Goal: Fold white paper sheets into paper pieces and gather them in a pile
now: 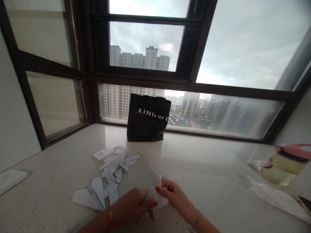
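Note:
A small piece of white paper (159, 200), with folds in it, is held between my two hands just above the pale speckled counter. My left hand (132, 205) grips its left side, the thumb lying on top. At the upper right edge, my right hand (173, 193) pinches the paper between thumb and curled fingers. Left of my hands, several folded white paper pieces (115, 161) lie in a loose heap. A larger folded paper (91, 195) with rounded lobes rests beside my left wrist.
A black bag (148, 119) stands upright at the back against the window. At right are a yellowish jug with a pink lid (285, 165) and a white crumpled sheet (277, 197). A white object (13, 178) lies at the left edge of the counter (194, 161).

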`<state>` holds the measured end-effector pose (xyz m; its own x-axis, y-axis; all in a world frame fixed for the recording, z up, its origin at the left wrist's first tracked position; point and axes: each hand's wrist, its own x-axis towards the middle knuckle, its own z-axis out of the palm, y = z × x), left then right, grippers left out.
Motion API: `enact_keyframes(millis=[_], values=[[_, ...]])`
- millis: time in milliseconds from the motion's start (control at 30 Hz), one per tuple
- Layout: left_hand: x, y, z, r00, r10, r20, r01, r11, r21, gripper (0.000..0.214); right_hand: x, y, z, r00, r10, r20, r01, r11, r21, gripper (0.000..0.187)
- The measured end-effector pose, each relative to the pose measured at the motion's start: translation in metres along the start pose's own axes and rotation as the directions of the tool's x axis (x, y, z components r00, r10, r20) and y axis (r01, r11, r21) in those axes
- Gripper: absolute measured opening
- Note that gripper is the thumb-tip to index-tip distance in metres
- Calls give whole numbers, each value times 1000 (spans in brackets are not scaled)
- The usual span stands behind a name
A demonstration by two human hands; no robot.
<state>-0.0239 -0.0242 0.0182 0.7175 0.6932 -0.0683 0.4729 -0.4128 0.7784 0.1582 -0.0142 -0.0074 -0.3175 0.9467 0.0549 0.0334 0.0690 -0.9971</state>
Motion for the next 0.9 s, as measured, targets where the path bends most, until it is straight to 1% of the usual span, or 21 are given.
enact_keyframes(millis=[100, 400, 567, 667, 800, 900], values=[[0, -1, 1, 1000, 2, -6, -2, 999, -33, 48, 0, 1, 0, 1000, 9, 1, -9, 1000, 5, 34], [-1, 2, 0, 1000, -3, -16, 3, 1000, -25, 43, 0, 2, -1, 1000, 12, 15, -13, 1000, 29, 30], [-1, 3, 1, 999, -9, -31, 9, 1000, 0, 45, -1, 0, 0, 999, -11, 50, 6, 996, 93, 26], [-2, 4, 1, 1000, -2, -25, 3, 1000, 26, 44, -1, -1, 1, 997, -51, 63, 44, 993, 110, 25], [-2, 5, -1, 999, 24, -38, -20, 995, 99, 44, -1, -1, 1, 994, -96, 56, 87, 986, 140, 29], [-3, 4, 0, 999, 28, -34, -25, 996, 89, 46, 0, 0, 1, 994, -103, 41, 96, 985, 140, 31]])
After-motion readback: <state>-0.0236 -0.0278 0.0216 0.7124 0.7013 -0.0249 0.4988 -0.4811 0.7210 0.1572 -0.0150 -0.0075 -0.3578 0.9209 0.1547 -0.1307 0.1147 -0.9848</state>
